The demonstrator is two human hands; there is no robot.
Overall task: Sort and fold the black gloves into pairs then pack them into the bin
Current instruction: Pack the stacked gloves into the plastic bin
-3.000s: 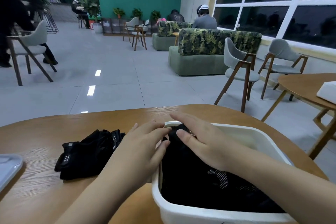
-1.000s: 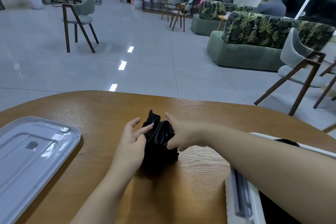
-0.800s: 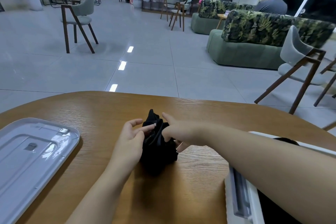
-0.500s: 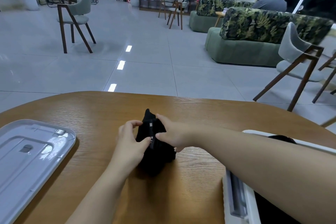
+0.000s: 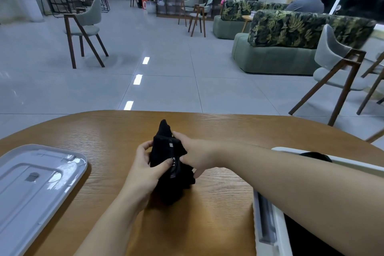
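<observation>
Hands: left (image 5: 145,169) grips gloves (image 5: 169,164); right (image 5: 194,157) pinches them | table (image 5: 218,203)

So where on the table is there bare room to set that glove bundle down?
Bare wood runs between the lid on the left and the left hand, along the table at its far edge beyond the gloves, and near the front between the forearms. It is crowded on the right: the right hand and its forearm cross over the bin.

My left hand (image 5: 143,169) and right hand (image 5: 195,155) are bare, without rings or watch; both forearms are uncovered, no sleeve reaching into view.
</observation>
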